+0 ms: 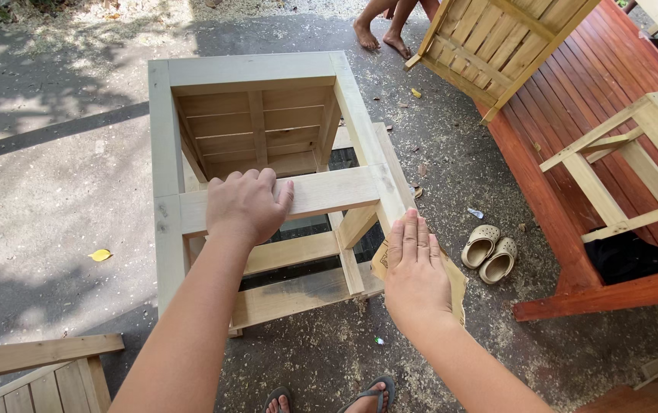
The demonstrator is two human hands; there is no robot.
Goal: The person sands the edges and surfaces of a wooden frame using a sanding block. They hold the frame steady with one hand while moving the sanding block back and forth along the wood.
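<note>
An unfinished pale wooden stool frame [252,73] lies on its side on the concrete, its slatted seat facing away from me. My left hand [247,205] rests on top of a cross rail [329,190], fingers curled over its far edge. My right hand [415,269] lies flat, fingers together, pressing a brown sheet of sandpaper [457,284] against the outer face of the frame's right leg [386,180]. My feet in dark flip-flops [367,396] show at the bottom edge.
A red slatted wooden platform [566,115] runs along the right with pale wooden furniture pieces [497,38] on it. Beige clogs [490,252] lie beside it. Another person's bare feet [379,34] stand at the top. A wooden piece [30,375] sits bottom left. Sawdust covers the ground.
</note>
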